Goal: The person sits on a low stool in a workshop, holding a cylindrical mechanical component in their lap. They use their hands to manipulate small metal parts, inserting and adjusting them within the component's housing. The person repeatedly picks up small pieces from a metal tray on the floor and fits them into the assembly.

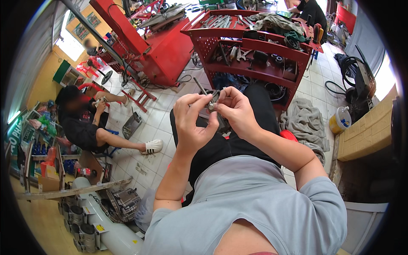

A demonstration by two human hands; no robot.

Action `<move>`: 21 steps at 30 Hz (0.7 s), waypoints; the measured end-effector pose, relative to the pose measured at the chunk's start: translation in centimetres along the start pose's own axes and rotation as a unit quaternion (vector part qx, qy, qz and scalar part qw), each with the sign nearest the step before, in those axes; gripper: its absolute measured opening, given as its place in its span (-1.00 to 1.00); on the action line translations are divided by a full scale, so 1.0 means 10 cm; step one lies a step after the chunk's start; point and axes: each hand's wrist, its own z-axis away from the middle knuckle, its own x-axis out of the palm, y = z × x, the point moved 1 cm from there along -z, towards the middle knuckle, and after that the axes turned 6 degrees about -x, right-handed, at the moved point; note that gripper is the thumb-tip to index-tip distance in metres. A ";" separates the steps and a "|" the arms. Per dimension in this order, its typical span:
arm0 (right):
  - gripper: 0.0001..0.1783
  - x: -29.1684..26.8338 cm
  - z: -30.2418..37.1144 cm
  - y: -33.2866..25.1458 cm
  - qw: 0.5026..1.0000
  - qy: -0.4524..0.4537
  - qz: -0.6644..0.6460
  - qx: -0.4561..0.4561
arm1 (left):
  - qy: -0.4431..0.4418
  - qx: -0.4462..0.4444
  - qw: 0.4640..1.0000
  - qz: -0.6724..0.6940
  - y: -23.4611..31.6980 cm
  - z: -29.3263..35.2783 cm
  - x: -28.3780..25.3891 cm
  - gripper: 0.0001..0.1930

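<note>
My hands meet over my lap, in front of my knees. My left hand (191,121) has its thumb and fingers curled around a small shiny metal fitting (211,106) with a round end. From the other side, my right hand (236,111) pinches the same fitting between thumb and fingertips. A thin metal rod (199,86) sticks up past the left fingertips; whether it joins the fitting is hidden. Behind and below the hands is a dark metal piece (222,122), partly covered by them.
Ahead stands a red tool cart (250,40) with wrenches and rags. A seated person (80,123) works at the left, beside a metal tray (132,124). Grey cloth (304,125) and a white bucket (339,120) lie to the right. A white cylinder (114,221) is at lower left.
</note>
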 end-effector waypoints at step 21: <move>-0.84 0.03 0.01 0.00 0.999 0.000 -0.051 -0.009 | 0.012 -0.036 0.998 0.059 0.06 -0.02 0.00 -0.78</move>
